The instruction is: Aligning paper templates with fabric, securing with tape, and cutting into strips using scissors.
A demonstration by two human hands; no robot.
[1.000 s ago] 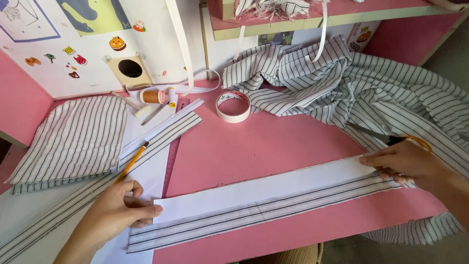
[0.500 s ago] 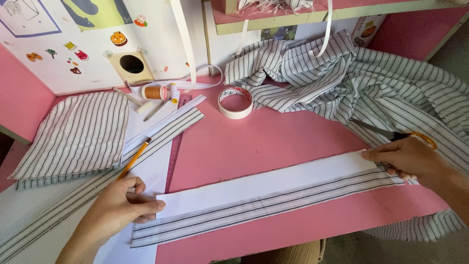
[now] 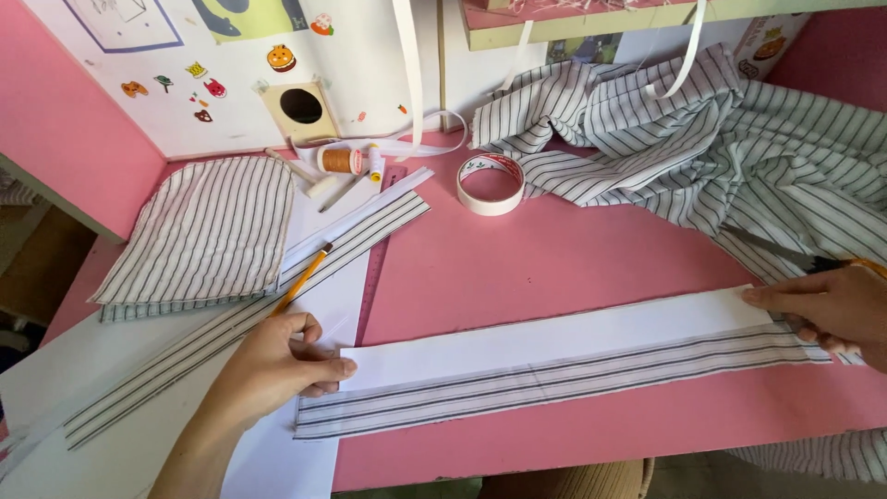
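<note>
A white paper strip (image 3: 564, 334) already lies along the striped fabric band (image 3: 564, 383); left hand (image 3: 277, 365) pins its end with fingers flat, right hand (image 3: 827, 305) presses the other end, gripping orange-handled scissors (image 3: 804, 261), band's far end uncut.

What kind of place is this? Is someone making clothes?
It looks like a home sewing or craft desk. On the pink table lie striped fabric, a spool of thread, and a long white paper strip held flat over a striped strip by both hands.

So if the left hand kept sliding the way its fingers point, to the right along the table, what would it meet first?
The left hand already has its fingers on the near end of the white paper strip. Going on, it would simply run along that strip and the striped fabric strip beside it; nothing else seems to lie in the way.
</note>
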